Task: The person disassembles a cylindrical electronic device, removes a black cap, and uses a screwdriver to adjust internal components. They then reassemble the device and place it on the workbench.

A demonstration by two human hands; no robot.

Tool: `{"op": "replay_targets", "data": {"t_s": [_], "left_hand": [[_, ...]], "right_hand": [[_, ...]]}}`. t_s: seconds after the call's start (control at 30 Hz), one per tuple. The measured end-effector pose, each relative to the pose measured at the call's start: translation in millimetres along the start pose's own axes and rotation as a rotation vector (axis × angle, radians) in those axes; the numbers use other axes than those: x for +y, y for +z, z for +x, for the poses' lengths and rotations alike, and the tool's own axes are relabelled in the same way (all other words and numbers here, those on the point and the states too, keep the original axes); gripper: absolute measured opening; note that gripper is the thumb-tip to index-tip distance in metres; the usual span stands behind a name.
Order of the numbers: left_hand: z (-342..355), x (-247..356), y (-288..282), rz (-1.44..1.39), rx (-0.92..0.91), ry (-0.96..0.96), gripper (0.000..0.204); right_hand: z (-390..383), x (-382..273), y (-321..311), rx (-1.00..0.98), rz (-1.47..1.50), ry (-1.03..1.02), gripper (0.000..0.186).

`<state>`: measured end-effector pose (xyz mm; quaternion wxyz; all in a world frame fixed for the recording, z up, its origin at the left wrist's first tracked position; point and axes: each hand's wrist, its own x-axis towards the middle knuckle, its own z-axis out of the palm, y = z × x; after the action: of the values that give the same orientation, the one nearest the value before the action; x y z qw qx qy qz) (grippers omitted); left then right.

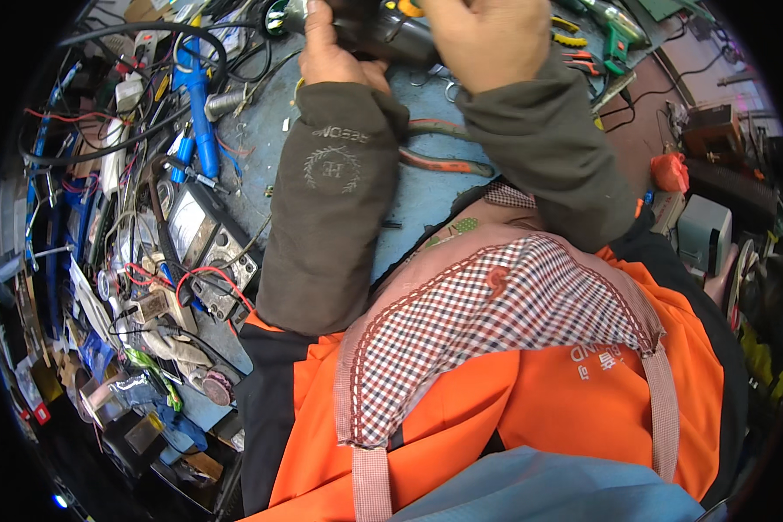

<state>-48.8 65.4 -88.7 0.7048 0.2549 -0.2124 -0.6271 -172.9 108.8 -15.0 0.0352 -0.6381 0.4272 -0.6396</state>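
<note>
At twelve o'clock my left hand (335, 48) and right hand (487, 39) grip a dark cylindrical tool (387, 35) above the blue table (426, 187); orange-handled pliers (439, 161) lie beneath, a meter (204, 244) at nine o'clock.

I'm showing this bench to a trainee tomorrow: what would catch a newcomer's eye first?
Probably the bright orange vest with its checkered bib, filling the lower middle. At the top edge, the left hand and right hand grip a dark cylindrical tool over the blue bench. On the left lies a tangle of wires around an analog meter and a blue-handled tool.
</note>
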Motion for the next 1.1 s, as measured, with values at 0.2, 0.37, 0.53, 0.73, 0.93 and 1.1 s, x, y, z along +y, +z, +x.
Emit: {"op": "replay_targets", "data": {"t_s": [0.2,0.37,0.53,0.73,0.93,1.1], "left_hand": [[7.2,2.6,-16.2,-0.02,0.001,0.078,0.056],[8.6,4.6,0.0,0.021,0.042,0.078,0.061],[1.2,66.9,18.1,0.134,0.06,0.263,0.054],[0.3,124.3,21.9,0.315,0.017,0.505,0.05],[-47.4,167.8,30.9,0.171,-0.256,-0.061,0.077],[-82.4,165.6,26.6,0.193,-0.3,-0.112,0.08]], "right_hand": [[3.9,0.1,-13.4,-0.038,0.091,-0.143,0.047],[21.7,25.0,-93.4,0.188,0.459,-0.187,0.034],[-36.7,80.2,-123.9,-0.054,0.233,0.102,0.024],[-51.5,96.0,-128.8,-0.283,-0.483,-0.371,0.041],[-90.7,38.6,-94.0,-0.827,-0.154,-0.268,0.069],[-120.4,29.4,-55.0,-0.9,-0.158,-0.238,0.077]]}}
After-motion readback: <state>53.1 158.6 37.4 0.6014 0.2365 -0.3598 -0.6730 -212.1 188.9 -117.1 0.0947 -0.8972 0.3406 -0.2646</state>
